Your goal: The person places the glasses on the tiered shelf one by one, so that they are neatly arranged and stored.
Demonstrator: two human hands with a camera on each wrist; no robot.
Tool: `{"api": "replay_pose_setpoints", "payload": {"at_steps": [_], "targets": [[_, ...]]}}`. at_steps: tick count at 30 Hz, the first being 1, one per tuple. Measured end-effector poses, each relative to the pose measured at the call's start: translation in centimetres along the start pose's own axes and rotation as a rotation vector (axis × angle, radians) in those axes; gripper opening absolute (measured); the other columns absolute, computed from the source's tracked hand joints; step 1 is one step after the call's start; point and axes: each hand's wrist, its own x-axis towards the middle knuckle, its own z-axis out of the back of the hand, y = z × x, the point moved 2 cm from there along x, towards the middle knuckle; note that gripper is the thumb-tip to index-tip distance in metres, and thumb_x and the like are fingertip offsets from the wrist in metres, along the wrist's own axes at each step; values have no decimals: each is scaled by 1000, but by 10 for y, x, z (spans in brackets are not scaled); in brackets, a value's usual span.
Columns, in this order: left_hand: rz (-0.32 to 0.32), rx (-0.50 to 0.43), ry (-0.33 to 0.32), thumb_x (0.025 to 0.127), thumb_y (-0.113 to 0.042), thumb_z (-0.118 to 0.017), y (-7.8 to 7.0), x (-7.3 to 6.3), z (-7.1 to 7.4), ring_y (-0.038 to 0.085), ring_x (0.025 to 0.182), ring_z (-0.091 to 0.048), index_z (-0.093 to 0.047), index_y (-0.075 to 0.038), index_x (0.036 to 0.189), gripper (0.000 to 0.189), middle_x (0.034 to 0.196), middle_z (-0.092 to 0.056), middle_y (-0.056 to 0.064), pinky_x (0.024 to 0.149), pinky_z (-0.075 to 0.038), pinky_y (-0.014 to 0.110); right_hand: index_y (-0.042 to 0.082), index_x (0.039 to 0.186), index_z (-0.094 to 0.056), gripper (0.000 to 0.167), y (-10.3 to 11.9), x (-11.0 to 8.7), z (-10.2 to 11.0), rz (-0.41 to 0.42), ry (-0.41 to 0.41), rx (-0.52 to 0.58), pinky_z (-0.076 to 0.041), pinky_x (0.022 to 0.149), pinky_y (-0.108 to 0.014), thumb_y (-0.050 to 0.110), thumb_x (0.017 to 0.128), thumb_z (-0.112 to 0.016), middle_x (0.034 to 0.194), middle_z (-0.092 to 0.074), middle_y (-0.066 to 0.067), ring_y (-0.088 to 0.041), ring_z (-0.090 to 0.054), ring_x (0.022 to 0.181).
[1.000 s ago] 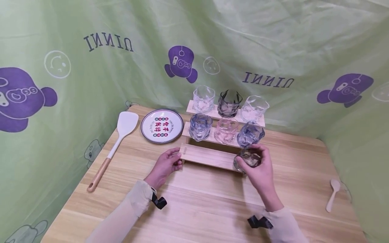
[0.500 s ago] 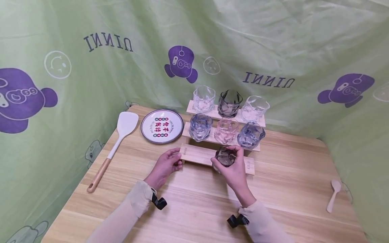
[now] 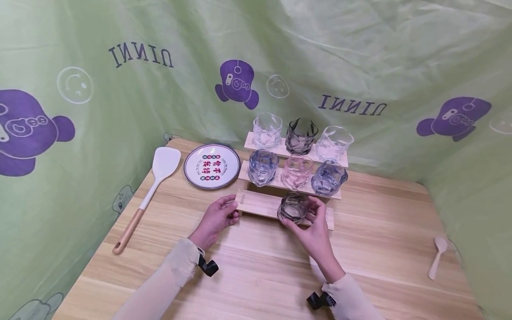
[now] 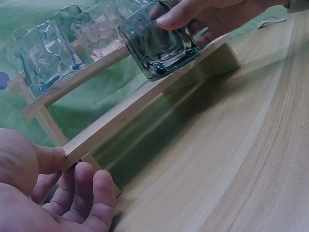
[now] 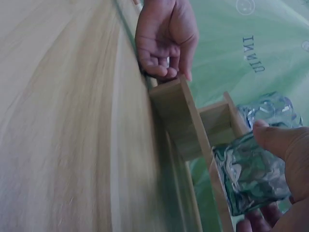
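A dark grey, wavy-sided glass [image 3: 293, 207] stands upright on the lowest board of a three-step wooden rack [image 3: 258, 203], a little right of that board's middle. My right hand [image 3: 318, 233] holds it, thumb at the near side and fingers round the right; in the right wrist view the thumb [image 5: 275, 140] lies against the glass wall. At the board's left end my left hand [image 3: 216, 220] pinches the wood, thumb on top and fingers curled below, as the left wrist view shows. Behind, the middle step bears a blue glass [image 3: 262, 167], a pink glass [image 3: 296, 172] and another blue glass [image 3: 329, 178].
On the top step stand a clear glass [image 3: 267, 131], a dark glass [image 3: 301, 137] and another clear glass [image 3: 334, 143]. Left of the rack lie a round printed plate [image 3: 192, 166] and a white spatula [image 3: 166, 162]. A small spoon [image 3: 438, 258] lies far right. Green cloth [image 3: 180, 98] hangs behind.
My right hand has carried the dark grey glass leftward from the lowest board's right end to near its middle; its fingers have since shifted to the glass's right side. My left hand stays put.
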Motion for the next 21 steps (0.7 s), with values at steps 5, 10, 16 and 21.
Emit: {"api": "replay_pose_setpoints", "payload": {"at_steps": [5,10,16,21], "targets": [[-3,4,-12,100,-6,-62,0,0,1,19,84,-61,-51,-4,142,43,101,-62,10,81,-57,34,-6,142,-31,91,25,-2,0,17,9,20,-50,98,-45,-4,72,-90,129,-50,-29,-43,-56,113],[5,-1,1,101,-6,-61,0,-2,0,18,83,-61,-51,-4,143,44,100,-62,10,79,-57,33,-8,140,-30,90,34,0,-3,0,14,25,-48,99,-50,-7,72,-89,128,-50,-32,-43,-54,114],[9,-9,-9,100,-6,-62,-1,0,1,18,84,-61,-51,-5,143,45,101,-62,10,78,-58,32,2,142,-31,95,6,10,-6,-4,20,26,-49,98,-44,2,70,-93,129,-51,-22,-34,-54,114],[11,-8,-3,100,-8,-62,-1,-1,2,18,84,-61,-50,-5,144,45,103,-62,11,78,-58,32,7,142,-34,97,-3,13,-5,2,22,30,-50,99,-40,13,68,-97,127,-52,-16,-28,-55,113]]}}
